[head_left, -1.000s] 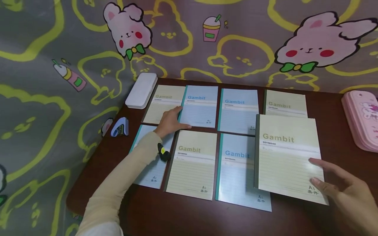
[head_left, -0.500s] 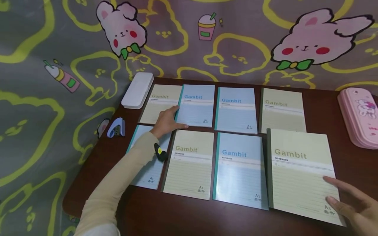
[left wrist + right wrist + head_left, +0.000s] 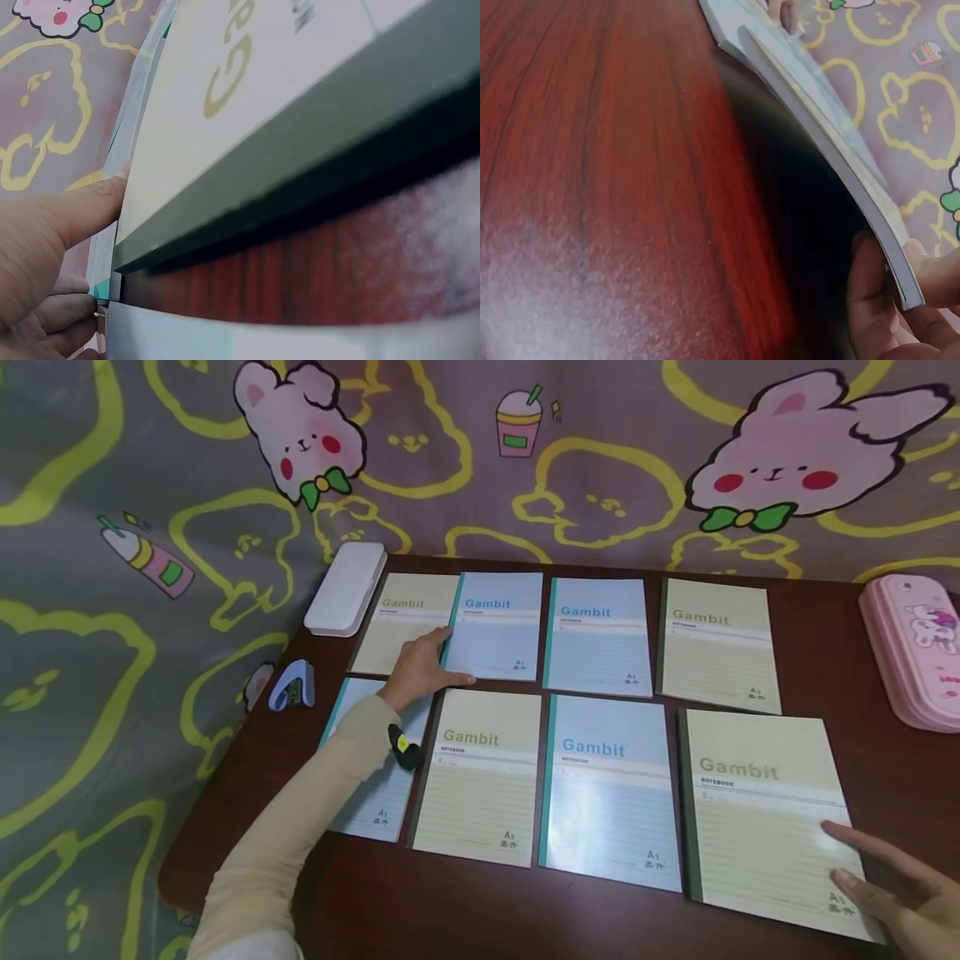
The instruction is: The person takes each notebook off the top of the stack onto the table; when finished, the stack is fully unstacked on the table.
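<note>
My right hand (image 3: 903, 889) grips a cream Gambit notebook (image 3: 772, 852) by its right edge at the front right. In the right wrist view that notebook (image 3: 840, 169) is pinched between thumb and fingers, its held edge raised off the table. My left hand (image 3: 422, 668) rests among the notebooks at the left, its fingertips by the spine of a blue notebook (image 3: 498, 647) and its thumb spread to the right. A cream notebook (image 3: 408, 639) lies behind it, and a blue notebook (image 3: 348, 768) is partly hidden under the left forearm.
Two rows of notebooks lie on the dark red-brown table (image 3: 465, 910), including a cream one (image 3: 487, 802) and a blue one (image 3: 607, 818) in front. A white case (image 3: 347, 589) and a blue hole punch (image 3: 292, 685) stand left; a pink pencil case (image 3: 915, 652) is right.
My right hand has brought the cream notebook down and rightward, off the back-right cream notebook and beside the front blue one. The left hand stays in place while the view shifts slightly.
</note>
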A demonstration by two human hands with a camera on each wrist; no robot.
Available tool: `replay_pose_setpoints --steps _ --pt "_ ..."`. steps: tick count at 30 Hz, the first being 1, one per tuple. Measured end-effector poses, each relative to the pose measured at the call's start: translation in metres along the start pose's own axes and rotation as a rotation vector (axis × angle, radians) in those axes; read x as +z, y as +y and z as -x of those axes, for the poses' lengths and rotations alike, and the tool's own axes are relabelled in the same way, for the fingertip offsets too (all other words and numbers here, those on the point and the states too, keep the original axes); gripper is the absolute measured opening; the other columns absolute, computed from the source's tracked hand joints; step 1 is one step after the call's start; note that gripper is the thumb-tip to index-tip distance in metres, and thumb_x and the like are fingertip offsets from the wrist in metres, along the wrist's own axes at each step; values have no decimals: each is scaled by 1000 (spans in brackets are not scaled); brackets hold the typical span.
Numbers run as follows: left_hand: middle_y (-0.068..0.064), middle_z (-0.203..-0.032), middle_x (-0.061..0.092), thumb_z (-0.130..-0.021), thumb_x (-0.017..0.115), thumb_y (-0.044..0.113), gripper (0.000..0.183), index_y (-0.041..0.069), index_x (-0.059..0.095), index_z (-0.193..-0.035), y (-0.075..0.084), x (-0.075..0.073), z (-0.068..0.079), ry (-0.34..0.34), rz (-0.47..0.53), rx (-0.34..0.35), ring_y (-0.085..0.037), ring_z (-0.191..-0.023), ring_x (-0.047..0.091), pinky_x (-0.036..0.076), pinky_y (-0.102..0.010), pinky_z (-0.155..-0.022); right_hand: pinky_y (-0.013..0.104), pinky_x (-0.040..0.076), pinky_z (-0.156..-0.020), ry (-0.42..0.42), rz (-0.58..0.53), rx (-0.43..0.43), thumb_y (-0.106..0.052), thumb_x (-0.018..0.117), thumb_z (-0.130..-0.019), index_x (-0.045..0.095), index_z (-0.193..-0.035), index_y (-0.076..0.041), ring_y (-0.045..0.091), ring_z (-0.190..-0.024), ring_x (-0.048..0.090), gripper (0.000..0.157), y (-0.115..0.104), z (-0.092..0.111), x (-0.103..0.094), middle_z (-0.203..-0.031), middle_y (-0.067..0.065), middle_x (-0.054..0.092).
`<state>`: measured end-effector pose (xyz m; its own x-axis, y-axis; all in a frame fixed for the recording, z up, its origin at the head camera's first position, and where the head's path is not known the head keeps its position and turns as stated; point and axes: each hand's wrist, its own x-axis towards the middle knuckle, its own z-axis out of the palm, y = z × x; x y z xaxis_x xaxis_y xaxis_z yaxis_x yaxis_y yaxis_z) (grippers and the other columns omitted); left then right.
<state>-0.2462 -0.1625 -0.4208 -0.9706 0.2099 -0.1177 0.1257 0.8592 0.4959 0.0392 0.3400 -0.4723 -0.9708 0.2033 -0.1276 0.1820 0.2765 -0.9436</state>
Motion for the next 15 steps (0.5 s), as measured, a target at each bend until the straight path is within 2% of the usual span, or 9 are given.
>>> replay_pose_setpoints --steps 3,6,8,9,11,13,15 --pt "-17 -153 37 -72 84 43 101 2 34 -149 0 1 1 -3 -4 -2 -32 -141 36 35 -42 -114 12 51 -56 27 243 -48 10 66 -84 60 -133 -14 -10 -75 62 55 -1 1 1 -99 -33 62" --pt "-17 -153 37 -72 84 43 100 2 34 -149 -1 2 2 -4 -3 2 -32 -141 37 35 -42 -114 3 43 -58 56 351 -169 13 71 -78 62 -129 -4 -18 -75 55 54 -3 2 4 -106 -42 55" --pt "-17 -153 37 -72 84 43 100 2 33 -149 -2 2 2 -6 0 5 -32 -141 37 35 -42 -114 -2 40 -62 62 408 -220 9 75 -75 64 -126 -6 -24 -80 52 54 -5 2 6 -107 -45 51" --pt "-17 -153 37 -72 84 43 100 2 33 -149 -2 2 2 -6 2 5 -32 -141 37 35 -42 -114 -2 38 -61 70 446 -256 8 78 -73 66 -123 -5 -25 -78 50 53 -7 1 7 -106 -38 57" --pt "-17 -154 37 -72 84 43 101 2 33 -149 -2 2 2 -4 5 0 -31 -141 36 35 -42 -114 6 38 -52 78 569 -264 -4 81 -74 67 -123 -12 -26 -71 47 51 -12 0 8 -103 -21 67" --pt "-17 -154 36 -72 84 43 101 2 33 -149 -2 2 2 -2 9 -3 -31 -142 36 34 -42 -114 12 34 -48 96 682 -304 -14 83 -75 68 -121 -15 -23 -68 42 49 -15 -1 9 -91 -3 69" --pt "-17 -154 36 -72 84 43 101 2 33 -149 -2 2 2 0 12 -2 -32 -142 36 34 -42 -114 19 28 -45 113 787 -337 -22 80 -78 68 -120 -14 -19 -62 33 45 -19 -1 11 -78 13 62"
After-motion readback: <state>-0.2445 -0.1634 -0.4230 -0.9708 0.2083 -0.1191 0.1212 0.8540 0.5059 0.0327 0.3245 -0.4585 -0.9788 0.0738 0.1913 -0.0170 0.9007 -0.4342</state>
